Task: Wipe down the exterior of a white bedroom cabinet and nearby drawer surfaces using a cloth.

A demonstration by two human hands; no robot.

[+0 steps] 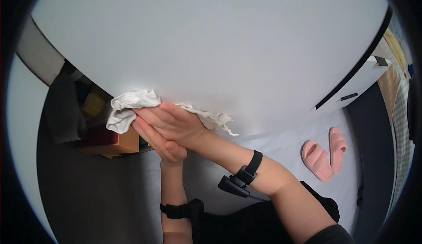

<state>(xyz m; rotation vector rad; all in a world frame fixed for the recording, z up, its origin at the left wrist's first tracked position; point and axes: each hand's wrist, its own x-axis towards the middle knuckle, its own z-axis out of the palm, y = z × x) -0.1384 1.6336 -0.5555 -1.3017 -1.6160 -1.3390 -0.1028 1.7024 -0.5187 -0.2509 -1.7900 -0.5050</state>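
A crumpled white cloth (133, 100) is bunched against the lower left edge of a large smooth white panel (217, 42). My right hand (176, 122) holds the cloth, its fingers laid along it and pointing left; a frayed tail of fabric trails out past the wrist side. Just below, my left hand (158, 140) lies against the right one, with its fingertips close to the hanging fold of cloth. Its palm and the fingers' far side are hidden, so its grip on the cloth is unclear.
Pink slippers (324, 158) sit on the pale tiled floor (280, 145) at right. An orange and dark red box (127, 141) stands in the dark recess at left. White drawers (359, 82) with black handles are beyond the panel's right edge. Black straps with small devices circle both forearms.
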